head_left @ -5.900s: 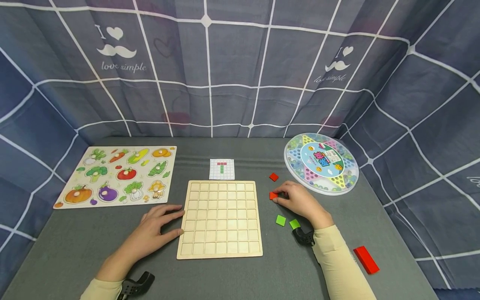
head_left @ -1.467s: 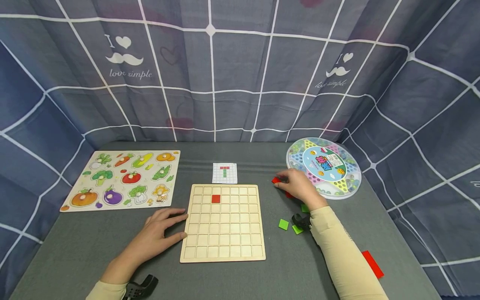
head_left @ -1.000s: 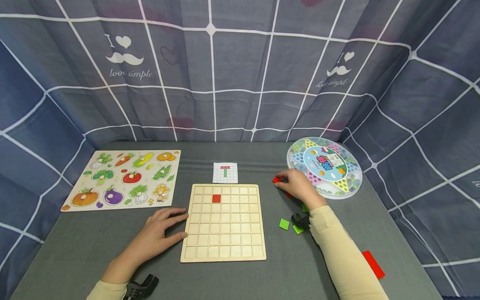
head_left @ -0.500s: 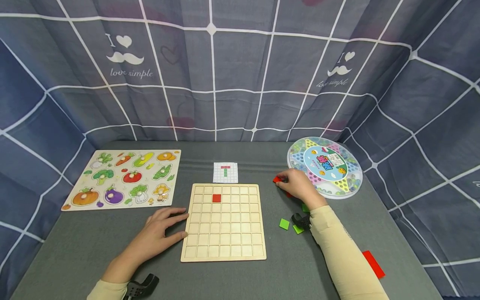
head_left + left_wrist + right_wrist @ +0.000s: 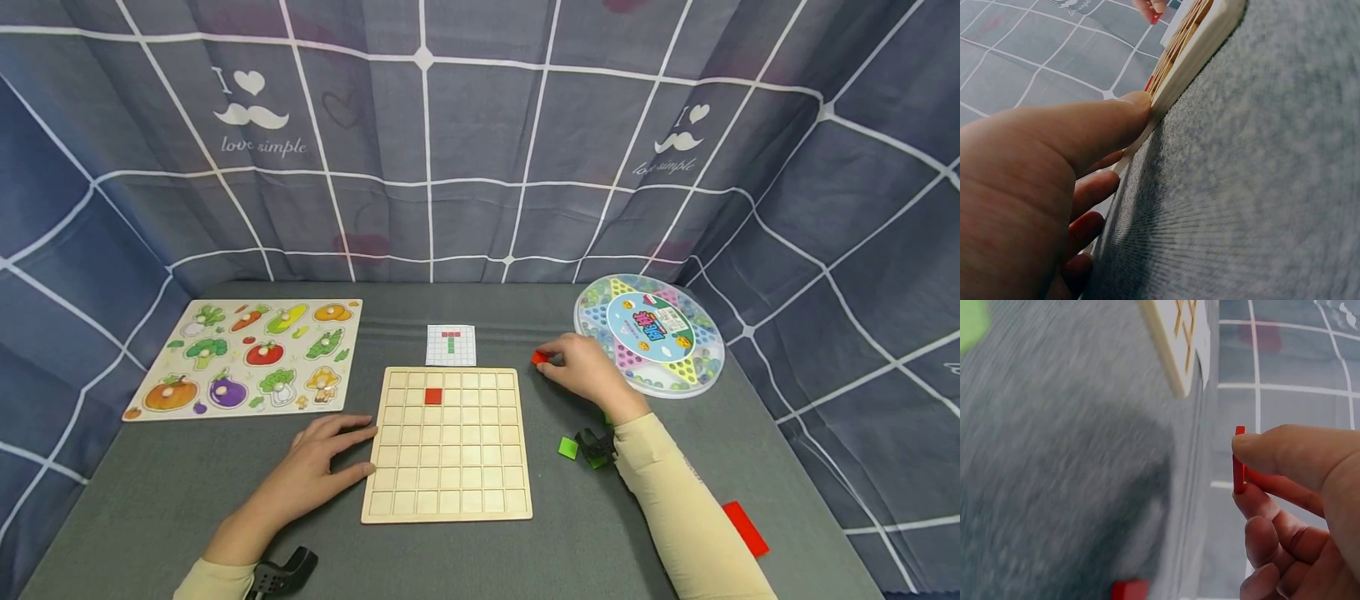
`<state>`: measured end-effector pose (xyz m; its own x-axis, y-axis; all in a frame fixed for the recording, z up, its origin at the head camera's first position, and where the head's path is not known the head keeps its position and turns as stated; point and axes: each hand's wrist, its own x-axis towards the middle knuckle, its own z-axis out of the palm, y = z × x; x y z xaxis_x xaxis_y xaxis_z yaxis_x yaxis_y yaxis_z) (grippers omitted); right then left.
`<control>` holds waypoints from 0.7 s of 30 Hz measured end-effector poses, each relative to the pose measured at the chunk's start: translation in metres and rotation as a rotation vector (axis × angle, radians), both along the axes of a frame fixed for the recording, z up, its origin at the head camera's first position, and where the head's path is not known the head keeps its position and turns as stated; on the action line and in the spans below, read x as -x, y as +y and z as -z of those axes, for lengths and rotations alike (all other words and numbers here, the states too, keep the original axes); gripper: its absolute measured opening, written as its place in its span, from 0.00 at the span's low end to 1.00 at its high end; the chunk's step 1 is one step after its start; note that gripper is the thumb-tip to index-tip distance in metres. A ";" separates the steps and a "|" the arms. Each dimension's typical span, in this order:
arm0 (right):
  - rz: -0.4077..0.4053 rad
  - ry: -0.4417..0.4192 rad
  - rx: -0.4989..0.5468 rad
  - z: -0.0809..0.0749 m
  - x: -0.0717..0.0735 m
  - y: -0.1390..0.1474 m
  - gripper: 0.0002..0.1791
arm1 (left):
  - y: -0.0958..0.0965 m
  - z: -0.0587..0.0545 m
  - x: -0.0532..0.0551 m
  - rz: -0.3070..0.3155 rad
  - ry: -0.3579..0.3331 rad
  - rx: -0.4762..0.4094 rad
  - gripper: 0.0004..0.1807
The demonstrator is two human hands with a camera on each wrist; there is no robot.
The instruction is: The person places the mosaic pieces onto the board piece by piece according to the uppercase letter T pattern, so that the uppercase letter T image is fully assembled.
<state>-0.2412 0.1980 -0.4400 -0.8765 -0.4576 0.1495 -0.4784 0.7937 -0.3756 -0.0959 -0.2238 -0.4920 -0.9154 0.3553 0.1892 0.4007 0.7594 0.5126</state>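
My right hand pinches a small red square tile between thumb and fingertips, right of the wooden grid board. In the right wrist view the held tile stands on edge, raised above the table. My left hand rests along the board's left edge, with the thumb touching its side in the left wrist view. One red tile lies in the board's second row, third column. Behind the board is a white card printed with a red and green T.
Green tiles lie by my right wrist, partly hidden by it. Another red tile shows in the right wrist view. A long red block is beside the right sleeve. A vegetable puzzle and a round marble-game board flank the card.
Since the first frame, one red tile has come onto the board. The right hand has just moved slightly left, lifting another red tile. The left hand stays at the board's edge.
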 end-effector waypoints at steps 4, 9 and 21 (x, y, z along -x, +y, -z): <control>-0.030 -0.010 0.012 -0.003 -0.005 -0.011 0.15 | 0.000 0.000 0.000 -0.002 -0.008 -0.001 0.28; -0.099 -0.020 0.023 -0.006 -0.011 -0.031 0.14 | 0.000 0.000 0.000 -0.001 -0.009 -0.002 0.28; -0.234 -0.041 -0.035 -0.001 -0.018 -0.085 0.15 | 0.000 0.000 0.000 -0.007 -0.005 0.005 0.29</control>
